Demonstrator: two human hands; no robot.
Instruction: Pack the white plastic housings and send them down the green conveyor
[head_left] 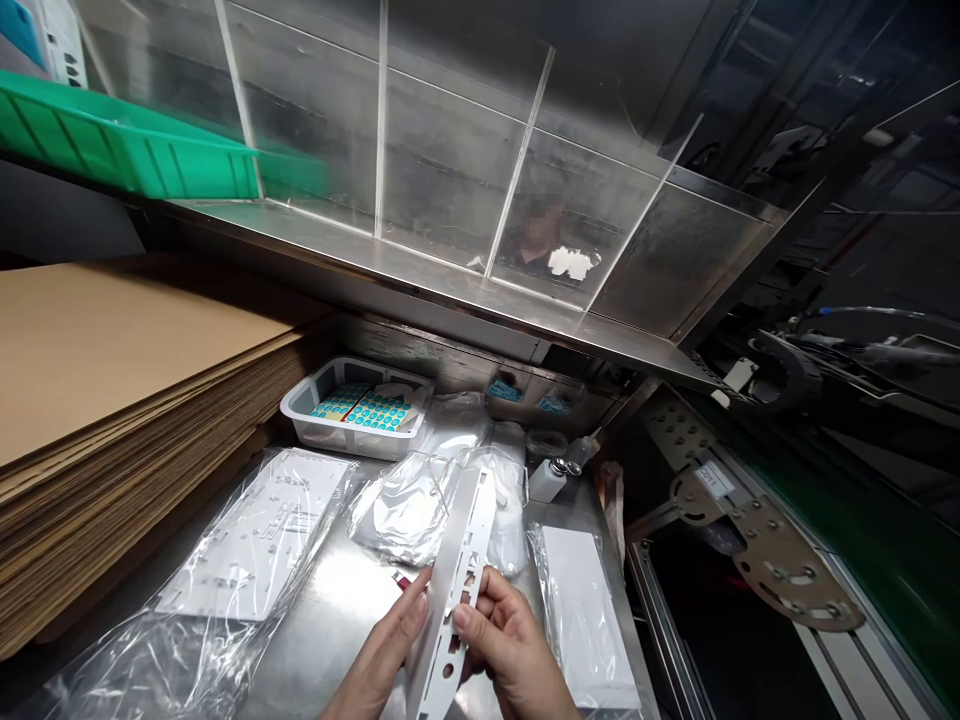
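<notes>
Both hands, left hand [390, 640] & right hand [510, 640], fingers pinched shut on white perforated strip [459, 580] btw them

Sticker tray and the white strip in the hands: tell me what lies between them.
In the head view, crumpled clear plastic bags lie between the sticker tray and the white strip.

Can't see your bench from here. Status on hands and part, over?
Left hand and right hand both grip the white punched strip, held on edge. Bagged sheets left, sticker tray behind. Nothing blocking.
</notes>
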